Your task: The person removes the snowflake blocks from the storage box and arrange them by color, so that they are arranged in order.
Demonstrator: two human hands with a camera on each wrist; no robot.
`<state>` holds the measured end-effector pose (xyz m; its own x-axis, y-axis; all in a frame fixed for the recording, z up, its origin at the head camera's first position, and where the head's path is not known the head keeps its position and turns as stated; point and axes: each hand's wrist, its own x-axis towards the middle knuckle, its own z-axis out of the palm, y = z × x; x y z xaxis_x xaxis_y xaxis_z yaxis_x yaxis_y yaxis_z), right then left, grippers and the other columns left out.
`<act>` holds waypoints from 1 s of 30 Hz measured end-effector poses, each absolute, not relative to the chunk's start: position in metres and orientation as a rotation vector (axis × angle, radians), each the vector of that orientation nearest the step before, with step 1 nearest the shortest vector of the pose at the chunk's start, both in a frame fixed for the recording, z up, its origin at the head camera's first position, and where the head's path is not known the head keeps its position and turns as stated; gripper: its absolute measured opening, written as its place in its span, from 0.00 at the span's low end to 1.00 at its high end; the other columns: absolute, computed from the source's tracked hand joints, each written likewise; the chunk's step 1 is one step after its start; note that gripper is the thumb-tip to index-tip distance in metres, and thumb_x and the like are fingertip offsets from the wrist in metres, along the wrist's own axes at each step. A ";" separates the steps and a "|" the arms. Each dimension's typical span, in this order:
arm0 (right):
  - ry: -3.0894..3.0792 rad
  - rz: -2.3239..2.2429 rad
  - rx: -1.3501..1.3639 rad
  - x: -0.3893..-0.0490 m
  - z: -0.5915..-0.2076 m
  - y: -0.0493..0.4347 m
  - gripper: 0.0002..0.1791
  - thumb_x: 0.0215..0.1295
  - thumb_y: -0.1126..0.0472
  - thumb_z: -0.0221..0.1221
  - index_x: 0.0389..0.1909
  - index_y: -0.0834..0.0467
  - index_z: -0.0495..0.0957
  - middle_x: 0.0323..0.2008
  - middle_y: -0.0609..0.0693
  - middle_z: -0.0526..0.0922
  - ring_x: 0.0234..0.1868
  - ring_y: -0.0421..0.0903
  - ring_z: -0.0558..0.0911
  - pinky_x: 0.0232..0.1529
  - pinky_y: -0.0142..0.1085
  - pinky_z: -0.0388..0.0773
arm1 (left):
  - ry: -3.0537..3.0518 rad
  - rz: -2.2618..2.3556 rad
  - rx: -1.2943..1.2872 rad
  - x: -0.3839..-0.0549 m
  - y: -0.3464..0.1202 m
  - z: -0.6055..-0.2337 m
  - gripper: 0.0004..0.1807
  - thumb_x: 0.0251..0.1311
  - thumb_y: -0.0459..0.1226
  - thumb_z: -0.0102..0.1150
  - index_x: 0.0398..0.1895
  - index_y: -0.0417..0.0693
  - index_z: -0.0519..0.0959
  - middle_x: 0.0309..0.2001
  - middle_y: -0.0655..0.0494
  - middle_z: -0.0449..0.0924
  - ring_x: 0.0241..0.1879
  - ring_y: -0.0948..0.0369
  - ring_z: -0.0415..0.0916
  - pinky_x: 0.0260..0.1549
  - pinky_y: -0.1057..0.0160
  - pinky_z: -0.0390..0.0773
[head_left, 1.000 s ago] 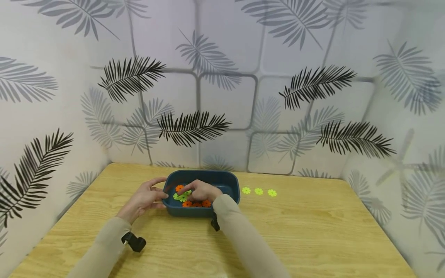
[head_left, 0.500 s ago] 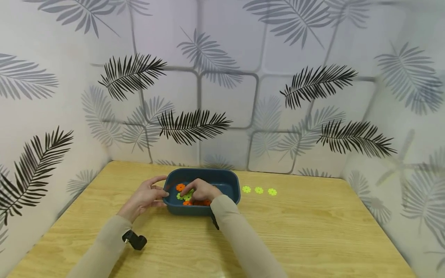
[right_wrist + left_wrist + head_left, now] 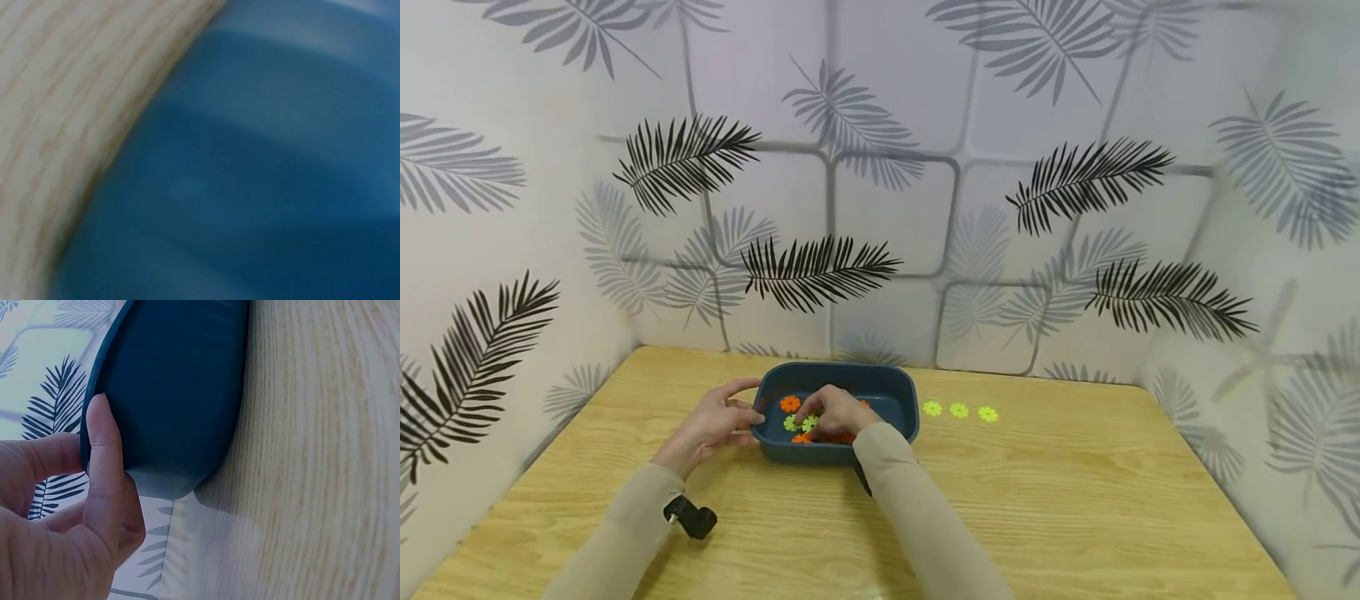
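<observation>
A dark blue plastic tub [image 3: 880, 383] stands on the table, holding several flower-shaped plastic pieces. My left hand [image 3: 718, 421] grips the tub's left end; in the left wrist view its thumb and fingers pinch the rim. Inside the tub is my right hand [image 3: 835, 412], its index finger and thumb spread apart and pointing down among the pieces. A green flower piece [image 3: 810, 423] shows between those two fingertips, and an orange flower piece [image 3: 790, 403] lies farther back. The palm hides some other orange pieces. The right wrist view shows only the tub's blurred outer wall [image 3: 250, 156] and wood.
Three yellow-green flower pieces [image 3: 958, 410] lie in a row on the wooden table [image 3: 1075, 492], right of the tub. A leaf-patterned wall [image 3: 880, 317] rises behind the table's back edge. Each sleeve has a small black wrist device, the left one [image 3: 692, 518] plainly visible.
My right index finger has drawn back toward the thumb, shifting green pieces slightly rightward in the tub. The left hand keeps its grip on the rim.
</observation>
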<state>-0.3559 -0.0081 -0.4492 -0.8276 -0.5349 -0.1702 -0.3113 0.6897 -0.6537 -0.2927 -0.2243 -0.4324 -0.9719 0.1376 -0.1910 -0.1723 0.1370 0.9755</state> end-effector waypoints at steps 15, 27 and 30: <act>2.463 -1.161 -0.652 -0.357 -0.441 0.003 0.09 0.59 0.65 0.68 0.41 0.55 0.87 0.44 0.48 0.86 0.44 0.45 0.82 0.46 0.39 0.83 | 2.180 1.908 -0.004 -0.296 -0.221 -0.430 0.39 0.64 0.26 0.56 0.77 0.48 0.54 0.49 0.37 0.75 0.34 0.56 0.83 0.32 0.59 0.87; 2.386 -1.255 -0.672 -0.353 -0.440 0.007 0.10 0.64 0.59 0.65 0.45 0.56 0.85 0.29 0.50 0.85 0.24 0.43 0.74 0.25 0.33 0.71 | 2.173 1.916 -0.047 -0.293 -0.220 -0.431 0.40 0.62 0.26 0.58 0.77 0.48 0.54 0.48 0.38 0.75 0.33 0.57 0.82 0.31 0.60 0.87; 2.348 -1.279 -0.709 -0.351 -0.440 0.009 0.10 0.65 0.60 0.64 0.45 0.57 0.85 0.27 0.52 0.85 0.22 0.44 0.74 0.23 0.33 0.72 | 2.179 1.907 -0.042 -0.292 -0.221 -0.432 0.40 0.63 0.26 0.58 0.77 0.48 0.53 0.48 0.38 0.75 0.34 0.56 0.83 0.31 0.59 0.87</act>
